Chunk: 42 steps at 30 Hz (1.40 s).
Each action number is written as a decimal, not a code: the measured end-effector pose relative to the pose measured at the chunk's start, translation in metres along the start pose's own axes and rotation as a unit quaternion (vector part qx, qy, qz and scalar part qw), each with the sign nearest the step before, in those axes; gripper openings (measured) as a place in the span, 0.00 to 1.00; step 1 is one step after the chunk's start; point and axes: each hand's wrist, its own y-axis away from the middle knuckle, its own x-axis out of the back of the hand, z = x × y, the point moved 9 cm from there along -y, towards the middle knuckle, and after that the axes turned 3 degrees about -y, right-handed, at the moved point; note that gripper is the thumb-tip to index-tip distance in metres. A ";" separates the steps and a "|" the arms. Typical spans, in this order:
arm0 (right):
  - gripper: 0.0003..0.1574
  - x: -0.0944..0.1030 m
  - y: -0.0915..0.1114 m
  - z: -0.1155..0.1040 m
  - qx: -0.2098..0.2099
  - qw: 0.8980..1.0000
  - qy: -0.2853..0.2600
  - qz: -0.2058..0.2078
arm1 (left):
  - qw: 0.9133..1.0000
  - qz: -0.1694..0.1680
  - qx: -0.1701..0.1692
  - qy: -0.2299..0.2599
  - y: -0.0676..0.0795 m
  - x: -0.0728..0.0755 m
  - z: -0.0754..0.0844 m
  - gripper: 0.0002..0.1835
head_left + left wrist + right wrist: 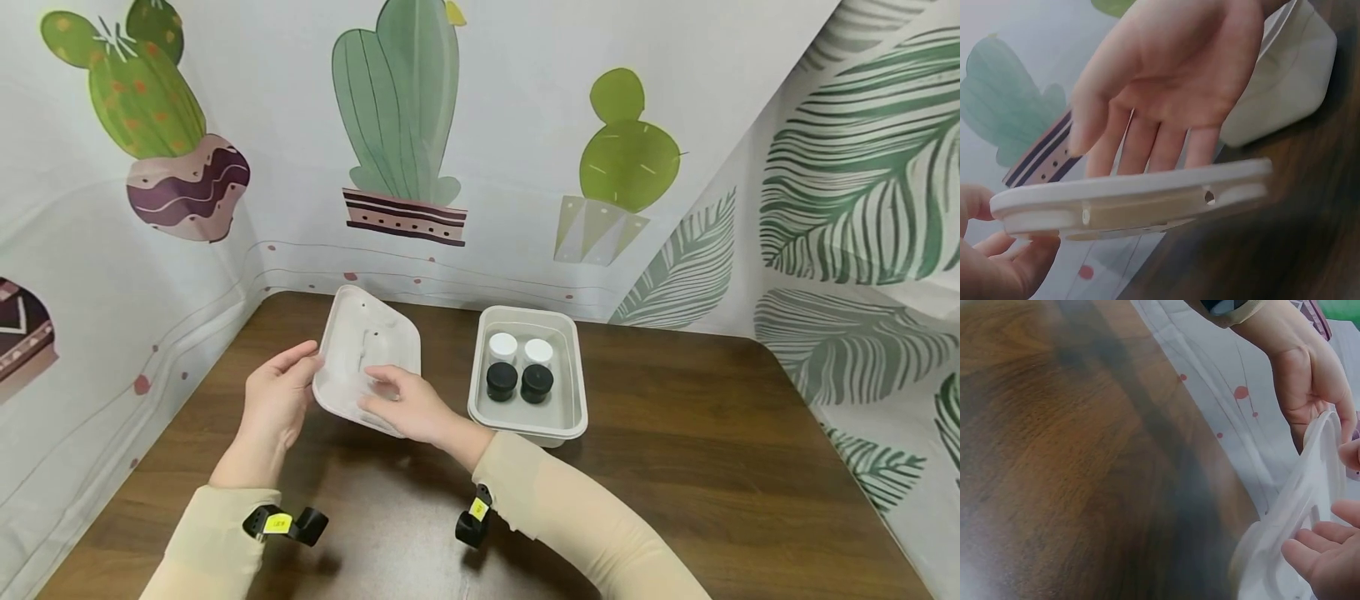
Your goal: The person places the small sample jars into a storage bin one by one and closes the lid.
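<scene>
A white plastic lid (358,333) with small holes is held up, tilted, above the left part of the table. My left hand (279,393) pinches its left edge between thumb and fingers. My right hand (414,407) is in front of the lid's face with its fingers loosely extended. In the left wrist view, the right fingertips pass behind the rim of the lid (1129,199), so I cannot tell whether they touch it. To the right stands an off-white plastic box (567,398), lidless, holding two white-capped jars (503,347) and two black-capped jars (501,381).
Beneath everything is a dark brown wooden table (697,450). A white cloth printed with cacti and leaves (517,167) hangs behind and at both sides. Each forearm carries a black strapped-on camera mount (472,521).
</scene>
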 end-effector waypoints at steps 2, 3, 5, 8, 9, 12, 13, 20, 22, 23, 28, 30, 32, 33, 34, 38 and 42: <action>0.30 0.000 0.000 -0.002 -0.002 1.000 0.001 -0.001 | 1.000 -0.006 -0.001 0.004 0.002 -0.005 -0.001 0.13; 0.30 0.000 -0.001 -0.002 -0.005 1.000 0.000 0.000 | 1.000 -0.009 -0.002 0.008 0.002 -0.007 -0.001 0.11; 0.30 0.001 -0.001 -0.003 -0.009 1.000 -0.005 0.004 | 1.000 -0.014 -0.005 0.008 0.004 -0.012 -0.001 0.08; 0.30 0.003 -0.001 -0.003 -0.019 1.000 -0.020 0.014 | 1.000 -0.024 -0.017 0.001 0.006 -0.019 0.000 0.09; 0.30 0.004 0.000 -0.004 -0.023 0.999 -0.029 0.018 | 0.999 -0.027 -0.020 -0.002 0.007 -0.022 0.000 0.09; 0.31 0.007 0.000 -0.006 -0.026 0.998 -0.051 0.028 | 0.999 -0.035 -0.033 -0.012 0.010 -0.030 0.001 0.11; 0.31 0.008 0.001 -0.008 -0.024 0.998 -0.057 0.031 | 0.998 -0.038 -0.037 -0.016 0.010 -0.032 0.001 0.13; 0.30 0.010 0.001 -0.009 -0.016 0.989 -0.134 0.053 | 0.997 -0.060 -0.041 -0.008 0.013 -0.045 -0.001 0.18; 0.28 0.011 0.001 -0.009 -0.020 0.986 -0.149 0.068 | 0.997 -0.067 -0.043 -0.001 0.013 -0.048 -0.002 0.15; 0.27 0.012 0.002 -0.008 -0.026 0.984 -0.161 0.077 | 0.996 -0.071 -0.047 0.003 0.012 -0.049 -0.002 0.14; 0.22 0.019 0.003 0.000 -0.076 0.952 -0.269 0.123 | 0.993 -0.111 -0.050 0.003 0.012 -0.057 -0.007 0.08; 0.19 0.023 0.004 0.003 -0.095 0.937 -0.306 0.139 | 0.990 -0.132 -0.044 -0.006 0.012 -0.061 -0.012 0.09; 0.16 0.027 0.005 0.004 -0.106 0.925 -0.331 0.153 | 0.988 -0.150 -0.038 -0.020 0.012 -0.065 -0.016 0.13; 0.15 0.029 0.005 0.005 -0.109 0.922 -0.335 0.159 | 0.987 -0.156 -0.036 -0.025 0.011 -0.066 -0.018 0.16; 0.15 0.031 0.005 0.006 -0.112 0.920 -0.337 0.165 | 0.986 -0.157 -0.035 -0.030 0.010 -0.066 -0.020 0.19; 0.16 0.038 0.006 0.011 -0.109 0.913 -0.351 0.179 | 0.987 -0.140 -0.028 -0.070 0.001 -0.061 -0.027 0.25; 0.18 0.043 0.009 0.014 -0.103 0.906 -0.371 0.174 | 0.984 -0.129 -0.003 -0.121 -0.007 -0.054 -0.040 0.26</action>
